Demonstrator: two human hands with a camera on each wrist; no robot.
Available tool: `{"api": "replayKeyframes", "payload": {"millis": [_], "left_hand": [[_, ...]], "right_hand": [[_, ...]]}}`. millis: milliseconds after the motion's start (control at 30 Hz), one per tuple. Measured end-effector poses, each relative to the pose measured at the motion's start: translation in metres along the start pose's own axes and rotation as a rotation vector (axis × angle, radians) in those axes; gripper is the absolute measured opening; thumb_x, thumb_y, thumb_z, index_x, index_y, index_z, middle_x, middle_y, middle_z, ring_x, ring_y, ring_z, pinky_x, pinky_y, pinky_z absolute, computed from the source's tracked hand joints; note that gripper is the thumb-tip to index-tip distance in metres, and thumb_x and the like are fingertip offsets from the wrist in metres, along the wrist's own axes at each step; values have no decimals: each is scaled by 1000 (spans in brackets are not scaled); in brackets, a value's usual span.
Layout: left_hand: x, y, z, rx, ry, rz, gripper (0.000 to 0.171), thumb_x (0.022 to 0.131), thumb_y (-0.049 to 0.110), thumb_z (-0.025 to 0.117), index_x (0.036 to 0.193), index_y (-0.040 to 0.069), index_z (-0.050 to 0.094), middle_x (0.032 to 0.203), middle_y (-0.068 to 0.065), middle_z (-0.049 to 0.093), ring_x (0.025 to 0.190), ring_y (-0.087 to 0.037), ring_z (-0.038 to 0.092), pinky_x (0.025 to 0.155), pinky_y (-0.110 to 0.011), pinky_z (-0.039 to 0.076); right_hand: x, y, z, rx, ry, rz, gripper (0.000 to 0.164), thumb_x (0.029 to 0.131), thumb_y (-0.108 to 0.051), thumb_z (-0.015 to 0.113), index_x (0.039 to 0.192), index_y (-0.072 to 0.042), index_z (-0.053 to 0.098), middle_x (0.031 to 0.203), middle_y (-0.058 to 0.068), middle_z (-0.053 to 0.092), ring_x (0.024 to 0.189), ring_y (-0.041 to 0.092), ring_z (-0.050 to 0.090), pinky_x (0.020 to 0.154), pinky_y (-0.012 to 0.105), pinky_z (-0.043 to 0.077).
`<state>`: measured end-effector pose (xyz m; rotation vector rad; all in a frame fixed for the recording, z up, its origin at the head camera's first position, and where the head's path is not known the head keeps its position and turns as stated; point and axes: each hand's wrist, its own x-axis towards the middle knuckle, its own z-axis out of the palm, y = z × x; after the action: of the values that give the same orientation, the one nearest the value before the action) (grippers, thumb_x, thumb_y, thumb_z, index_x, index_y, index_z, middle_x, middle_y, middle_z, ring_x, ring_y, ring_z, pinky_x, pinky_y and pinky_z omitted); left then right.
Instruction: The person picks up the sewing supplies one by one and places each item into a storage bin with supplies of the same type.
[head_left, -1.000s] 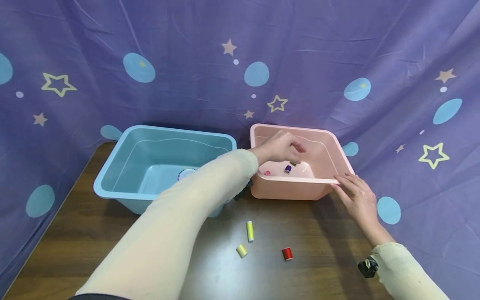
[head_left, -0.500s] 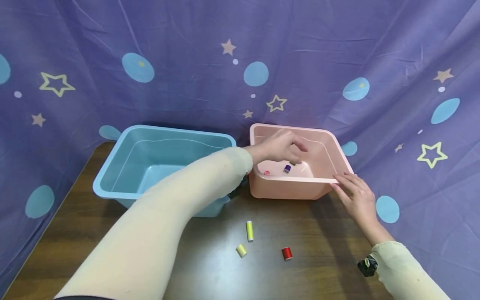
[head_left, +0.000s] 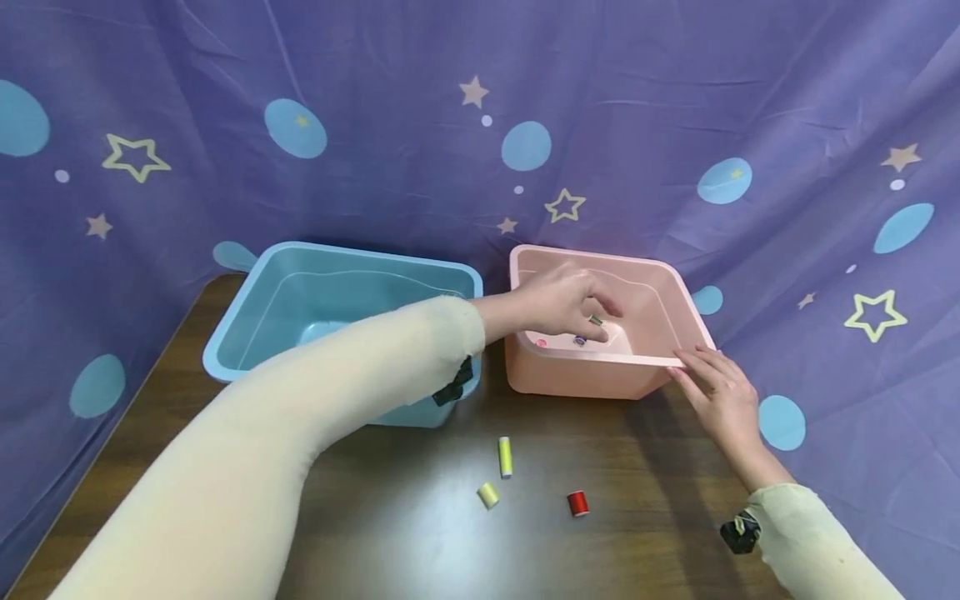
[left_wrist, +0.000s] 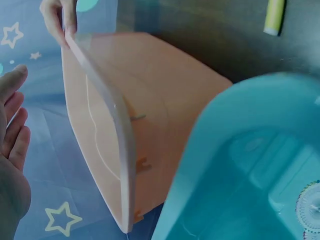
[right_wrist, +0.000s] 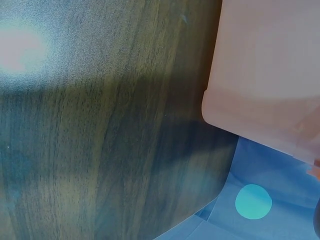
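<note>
My left hand (head_left: 564,300) hovers inside the pink bin (head_left: 581,377), thumb and fingers spread apart and holding nothing visible. In the left wrist view its fingers (left_wrist: 14,117) look relaxed. Below it on the bin's floor lie a green thread spool (head_left: 596,320), a purple spool (head_left: 580,341) and a small pinkish-red one (head_left: 542,342), all partly hidden. At the bin's front right corner my right hand (head_left: 723,400) grips the rim, fingers over the top and thumb under it.
A blue bin (head_left: 375,256) stands to the left, with a round patterned object (left_wrist: 310,207) inside. On the wooden table (head_left: 420,517) in front lie a bright yellow spool (head_left: 506,457), a pale yellow spool (head_left: 488,495) and a red spool (head_left: 577,503). A patterned purple curtain (head_left: 420,167) hangs behind.
My left hand's thumb and fingers have parted wider, and the green spool shows between them. The left forearm has swung down and left. The right hand stays on the rim.
</note>
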<state>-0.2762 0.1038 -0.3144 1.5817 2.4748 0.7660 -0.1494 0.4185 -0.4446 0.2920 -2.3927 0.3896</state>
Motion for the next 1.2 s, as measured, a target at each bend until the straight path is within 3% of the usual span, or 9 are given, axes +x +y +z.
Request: {"api": "replayKeyframes", "payload": {"millis": [133, 300, 467, 700, 967, 1200], "left_hand": [[-15, 4, 1, 43, -5, 55, 41, 93, 34, 86, 130, 20, 79, 124, 10, 78, 112, -8, 69, 97, -20, 49], [-34, 8, 2, 94, -10, 93, 41, 91, 33, 88, 129, 20, 79, 126, 8, 77, 117, -9, 69, 101, -20, 49], [-55, 14, 6, 120, -53, 119, 42, 90, 33, 89, 129, 19, 79, 126, 5, 77, 120, -11, 69, 106, -24, 49], [-84, 22, 15, 129, -97, 107, 43, 92, 36, 86, 132, 23, 78, 131, 7, 75, 128, -9, 65, 111, -27, 48], [-110, 26, 34, 155, -136, 94, 47, 92, 37, 87, 135, 24, 76, 142, 7, 70, 135, -10, 62, 111, -33, 51], [-129, 29, 52, 108, -156, 39, 53, 90, 35, 90, 139, 23, 74, 144, 5, 69, 136, -9, 62, 111, -30, 51]], "right_hand": [[1, 0, -1, 0, -5, 1, 40, 80, -4, 89, 119, -4, 81, 119, 26, 75, 119, 49, 66, 110, 58, 47], [1, 0, -1, 4, -14, 3, 40, 81, -5, 89, 120, -4, 80, 119, 25, 75, 120, 48, 66, 117, 48, 44], [0, -1, -1, 4, -5, -2, 40, 81, -4, 89, 120, -5, 81, 119, 24, 75, 119, 48, 67, 117, 47, 44], [1, -3, 0, 7, -5, -2, 39, 81, -3, 88, 119, -4, 81, 119, 26, 75, 120, 49, 66, 112, 54, 46], [1, -3, 0, 12, -10, 9, 38, 81, -3, 88, 119, -4, 80, 121, 26, 75, 121, 49, 66, 118, 45, 43], [1, -4, -2, 13, -11, 13, 39, 81, -3, 88, 119, -4, 81, 121, 25, 75, 121, 48, 66, 115, 50, 45]]}}
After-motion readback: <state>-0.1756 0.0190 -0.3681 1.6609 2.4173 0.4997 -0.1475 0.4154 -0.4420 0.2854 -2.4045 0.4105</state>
